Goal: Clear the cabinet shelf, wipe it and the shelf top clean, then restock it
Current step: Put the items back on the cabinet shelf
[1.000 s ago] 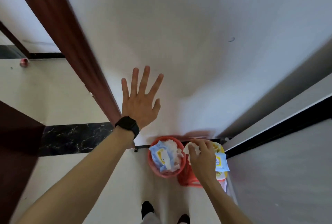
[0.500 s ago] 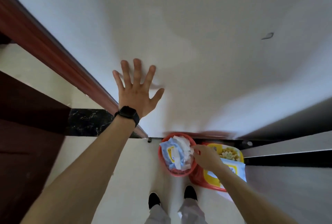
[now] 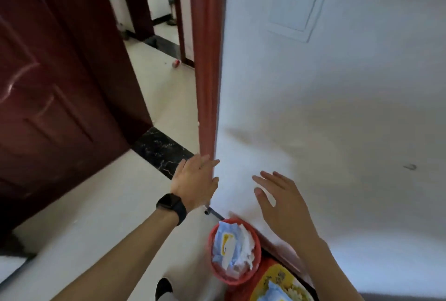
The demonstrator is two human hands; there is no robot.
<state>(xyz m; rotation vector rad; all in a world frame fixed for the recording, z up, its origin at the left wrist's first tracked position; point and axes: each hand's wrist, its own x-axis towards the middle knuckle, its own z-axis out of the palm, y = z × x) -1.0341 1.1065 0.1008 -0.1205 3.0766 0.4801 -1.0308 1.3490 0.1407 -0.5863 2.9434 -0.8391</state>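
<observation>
A red waste bin (image 3: 235,277) stands on the floor against the white wall, filled with crumpled white tissues and a blue wipe pack. My left hand (image 3: 194,183), a black watch on its wrist, is open beside the red-brown door frame (image 3: 208,71). Above the bin, my right hand (image 3: 281,200) hovers open with fingers spread, holding nothing. A red and yellow package (image 3: 277,283) with a blue pack on it lies right of the bin. No cabinet shelf is in view.
A dark red door (image 3: 55,88) stands open at the left. A black marble threshold (image 3: 161,151) crosses the doorway, with a tiled hallway beyond. A white wall switch (image 3: 293,10) sits high on the wall. My shoe (image 3: 164,288) is near the bin.
The view swung up and left toward the doorway. My right hand left the bin area and rose, empty. My left hand came off the wall and dropped beside the door frame.
</observation>
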